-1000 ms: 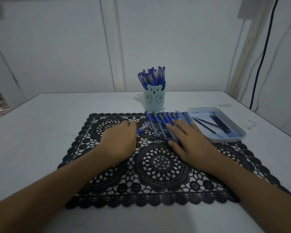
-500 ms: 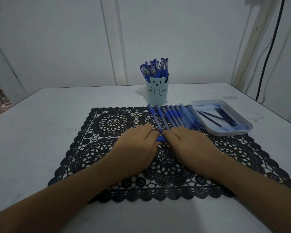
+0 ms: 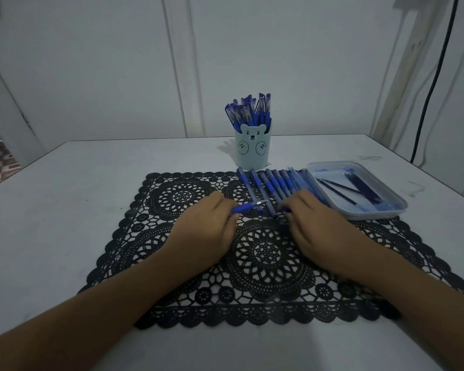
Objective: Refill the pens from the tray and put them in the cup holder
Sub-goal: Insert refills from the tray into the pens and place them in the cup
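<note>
With the left hand (image 3: 206,226) pinching the pen (image 3: 248,207) at frame centre, tip toward the right hand (image 3: 316,226), whose curled fingers hide whether they grip anything, hold the pen level and low over the mat (image 3: 265,263) and take one refill (image 3: 335,186) from the tray (image 3: 373,216) at centre right.

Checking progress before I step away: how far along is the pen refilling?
Done: the bear cup holder already stands packed with pens. In hand: the left hand pinches one blue pen, tip showing; the right hand covers the row's near ends. Left: a row of pens on the mat, refills in the tray.
</note>
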`<state>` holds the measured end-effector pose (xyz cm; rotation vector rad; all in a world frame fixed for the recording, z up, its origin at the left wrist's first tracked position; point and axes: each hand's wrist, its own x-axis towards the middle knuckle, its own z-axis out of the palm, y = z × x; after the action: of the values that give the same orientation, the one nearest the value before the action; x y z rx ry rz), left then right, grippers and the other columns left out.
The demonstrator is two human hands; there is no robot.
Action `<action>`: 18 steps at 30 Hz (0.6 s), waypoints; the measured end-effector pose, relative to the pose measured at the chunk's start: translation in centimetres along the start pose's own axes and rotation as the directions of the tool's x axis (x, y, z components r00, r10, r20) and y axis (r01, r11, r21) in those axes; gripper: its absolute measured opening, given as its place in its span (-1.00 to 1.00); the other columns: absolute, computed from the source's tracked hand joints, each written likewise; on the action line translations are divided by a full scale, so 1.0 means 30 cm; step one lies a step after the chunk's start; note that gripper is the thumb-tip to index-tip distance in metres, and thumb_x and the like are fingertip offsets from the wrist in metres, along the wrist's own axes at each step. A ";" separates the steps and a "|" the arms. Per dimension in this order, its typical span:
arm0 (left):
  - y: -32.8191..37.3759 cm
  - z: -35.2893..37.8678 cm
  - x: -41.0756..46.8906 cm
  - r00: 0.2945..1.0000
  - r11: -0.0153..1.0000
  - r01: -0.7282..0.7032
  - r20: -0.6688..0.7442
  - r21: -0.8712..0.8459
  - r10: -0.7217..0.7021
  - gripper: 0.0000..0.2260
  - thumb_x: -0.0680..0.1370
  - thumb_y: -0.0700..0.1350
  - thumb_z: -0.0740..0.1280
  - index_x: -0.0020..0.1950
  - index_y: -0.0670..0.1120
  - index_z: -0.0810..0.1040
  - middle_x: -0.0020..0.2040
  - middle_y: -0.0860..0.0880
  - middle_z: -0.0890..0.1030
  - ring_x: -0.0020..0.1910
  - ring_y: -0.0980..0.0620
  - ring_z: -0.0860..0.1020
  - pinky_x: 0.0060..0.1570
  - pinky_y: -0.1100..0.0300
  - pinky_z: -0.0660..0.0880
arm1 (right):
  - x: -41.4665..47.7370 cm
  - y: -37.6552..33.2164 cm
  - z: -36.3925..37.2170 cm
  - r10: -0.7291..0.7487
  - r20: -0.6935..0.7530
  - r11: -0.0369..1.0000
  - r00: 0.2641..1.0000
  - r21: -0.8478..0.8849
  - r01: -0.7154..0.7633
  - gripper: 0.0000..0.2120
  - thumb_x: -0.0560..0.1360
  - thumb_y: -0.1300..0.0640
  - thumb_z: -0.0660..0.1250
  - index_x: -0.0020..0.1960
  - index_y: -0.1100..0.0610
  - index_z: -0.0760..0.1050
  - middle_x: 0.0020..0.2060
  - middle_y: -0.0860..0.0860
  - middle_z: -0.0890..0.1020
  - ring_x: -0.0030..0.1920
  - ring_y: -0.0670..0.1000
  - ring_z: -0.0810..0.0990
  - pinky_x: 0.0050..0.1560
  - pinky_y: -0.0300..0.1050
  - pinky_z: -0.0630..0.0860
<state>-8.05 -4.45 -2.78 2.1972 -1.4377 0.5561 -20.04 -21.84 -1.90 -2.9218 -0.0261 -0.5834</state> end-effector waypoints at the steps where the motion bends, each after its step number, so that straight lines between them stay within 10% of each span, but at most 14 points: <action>1: -0.002 -0.001 0.002 0.999 0.999 0.043 -0.016 -0.023 -0.043 -0.78 0.52 -0.09 0.18 0.00 -0.16 0.56 -0.21 0.00 0.48 -0.36 0.12 0.40 -0.39 0.44 0.23 | -0.001 0.003 0.001 -0.011 0.013 1.000 1.000 -0.013 0.011 -0.75 0.55 0.20 0.17 0.21 0.18 0.42 0.07 0.06 0.42 -0.08 -0.04 0.45 -0.11 -0.31 0.31; 7: 0.015 -0.001 -0.001 0.998 0.999 -0.024 -0.061 -0.025 0.023 -0.75 0.52 -0.07 0.15 -0.01 -0.16 0.56 -0.23 0.02 0.46 -0.36 0.16 0.33 -0.39 0.42 0.23 | -0.001 0.013 0.028 -0.010 -0.098 0.995 0.995 -0.096 0.000 -0.71 0.46 0.08 0.25 0.14 0.16 0.53 -0.10 0.03 0.56 -0.10 0.05 0.52 -0.13 -0.03 0.48; 13: 0.020 0.001 -0.002 0.984 0.986 -0.163 -0.080 -0.041 0.159 -0.77 0.54 -0.12 0.19 0.06 -0.19 0.56 -0.21 -0.04 0.49 -0.36 0.07 0.40 -0.43 0.19 0.40 | 0.010 -0.041 -0.032 0.302 -0.111 0.844 0.947 0.493 -0.211 -0.47 0.44 -0.23 0.00 -0.23 0.17 0.52 -0.43 -0.02 0.48 -0.39 -0.12 0.43 -0.33 -0.31 0.32; 18: 0.026 -0.008 -0.002 0.965 0.967 -0.254 -0.061 0.025 0.255 -0.74 0.56 -0.04 0.19 0.03 -0.17 0.58 -0.20 -0.06 0.54 -0.32 0.04 0.45 -0.38 0.19 0.41 | 0.013 -0.055 -0.011 0.232 -0.054 0.852 0.971 0.493 -0.176 -0.66 0.49 -0.09 0.14 -0.43 -0.03 0.34 -0.53 -0.10 0.42 -0.41 -0.16 0.44 -0.35 -0.28 0.34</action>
<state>-8.82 -4.54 -2.51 1.9996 -1.6980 0.7204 -19.90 -20.27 -1.19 -2.3616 0.1323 -0.6013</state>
